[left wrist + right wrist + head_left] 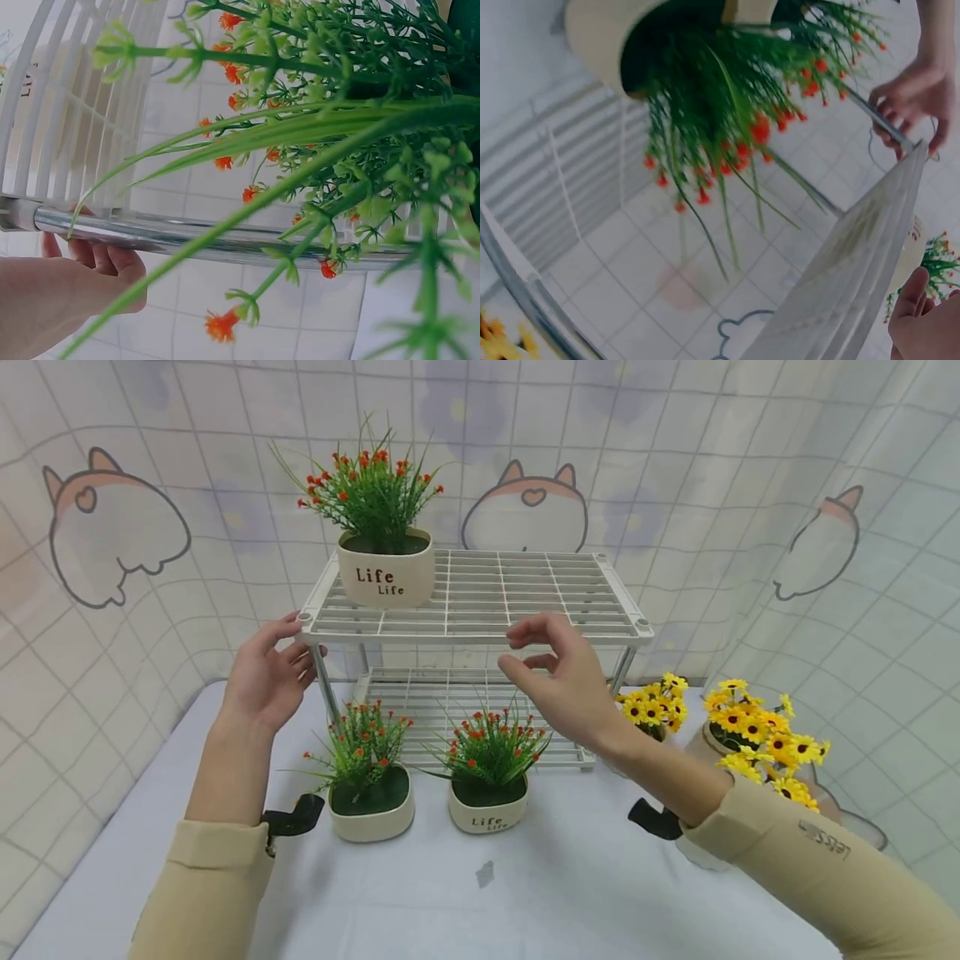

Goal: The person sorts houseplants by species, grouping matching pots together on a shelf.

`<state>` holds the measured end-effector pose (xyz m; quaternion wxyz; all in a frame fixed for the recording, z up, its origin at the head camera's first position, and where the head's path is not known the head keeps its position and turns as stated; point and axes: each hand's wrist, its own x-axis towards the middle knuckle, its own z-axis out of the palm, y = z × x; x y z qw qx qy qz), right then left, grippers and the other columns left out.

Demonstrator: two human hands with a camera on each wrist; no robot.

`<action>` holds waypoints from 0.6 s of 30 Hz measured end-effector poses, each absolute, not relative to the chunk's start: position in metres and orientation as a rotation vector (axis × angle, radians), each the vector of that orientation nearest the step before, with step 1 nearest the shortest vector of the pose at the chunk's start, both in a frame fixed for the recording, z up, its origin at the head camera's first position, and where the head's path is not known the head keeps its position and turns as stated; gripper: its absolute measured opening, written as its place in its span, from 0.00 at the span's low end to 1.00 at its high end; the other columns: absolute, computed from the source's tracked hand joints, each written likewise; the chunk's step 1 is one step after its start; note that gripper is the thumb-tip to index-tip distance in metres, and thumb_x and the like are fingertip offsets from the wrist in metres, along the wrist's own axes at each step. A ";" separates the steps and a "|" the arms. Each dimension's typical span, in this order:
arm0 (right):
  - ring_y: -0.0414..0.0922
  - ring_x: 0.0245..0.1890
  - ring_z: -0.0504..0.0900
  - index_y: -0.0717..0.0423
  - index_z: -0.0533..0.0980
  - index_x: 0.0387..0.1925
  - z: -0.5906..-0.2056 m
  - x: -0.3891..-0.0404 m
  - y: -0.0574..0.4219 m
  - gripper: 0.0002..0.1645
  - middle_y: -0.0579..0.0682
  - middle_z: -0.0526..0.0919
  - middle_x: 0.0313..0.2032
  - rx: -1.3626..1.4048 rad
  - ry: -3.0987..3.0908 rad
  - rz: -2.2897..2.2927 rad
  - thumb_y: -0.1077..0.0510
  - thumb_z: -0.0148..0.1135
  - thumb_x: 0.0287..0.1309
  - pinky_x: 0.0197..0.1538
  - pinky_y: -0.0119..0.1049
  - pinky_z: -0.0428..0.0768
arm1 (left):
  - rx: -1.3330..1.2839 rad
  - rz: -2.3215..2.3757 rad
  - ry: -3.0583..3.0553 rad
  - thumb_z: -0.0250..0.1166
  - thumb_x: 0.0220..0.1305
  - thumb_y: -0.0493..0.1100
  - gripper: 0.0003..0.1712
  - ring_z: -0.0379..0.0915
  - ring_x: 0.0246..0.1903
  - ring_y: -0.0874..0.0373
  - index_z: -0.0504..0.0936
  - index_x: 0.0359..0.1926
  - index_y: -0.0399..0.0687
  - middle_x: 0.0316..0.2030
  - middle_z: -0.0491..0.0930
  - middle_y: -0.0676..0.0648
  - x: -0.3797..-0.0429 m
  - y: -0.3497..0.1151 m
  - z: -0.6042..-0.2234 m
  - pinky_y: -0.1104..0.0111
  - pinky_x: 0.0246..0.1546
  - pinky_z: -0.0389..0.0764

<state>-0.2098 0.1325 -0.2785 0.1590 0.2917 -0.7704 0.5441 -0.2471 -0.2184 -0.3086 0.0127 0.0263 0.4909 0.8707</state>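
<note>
At the front left corner of a white two-tier shelf rack, my left hand holds the corner, fingers bent behind the metal post. My right hand hovers before the top shelf's front edge, fingers loosely curved and nothing between them. On the top shelf's left side stands a cream flowerpot marked "Life", with red-flowered artificial grass. Two similar flowerpots, a left one and a right one, stand on the table in front of the rack. The left hand's fingertips are partly hidden by the post.
Yellow artificial sunflowers in pots stand at the right, some behind my right forearm. A white cloth covers the table. Behind the rack hangs a tiled-pattern curtain with cartoon animals. The lower shelf lies behind the front pots.
</note>
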 end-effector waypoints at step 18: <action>0.44 0.42 0.77 0.67 0.71 0.48 -0.382 -0.168 0.179 0.12 0.56 0.76 0.43 0.165 -2.414 1.926 0.69 0.63 0.66 0.39 0.32 0.78 | 0.093 2.671 1.624 0.57 0.78 0.45 0.32 0.61 0.59 0.57 0.54 0.75 0.55 0.63 0.66 0.49 -0.248 -0.218 -0.310 0.64 0.61 0.56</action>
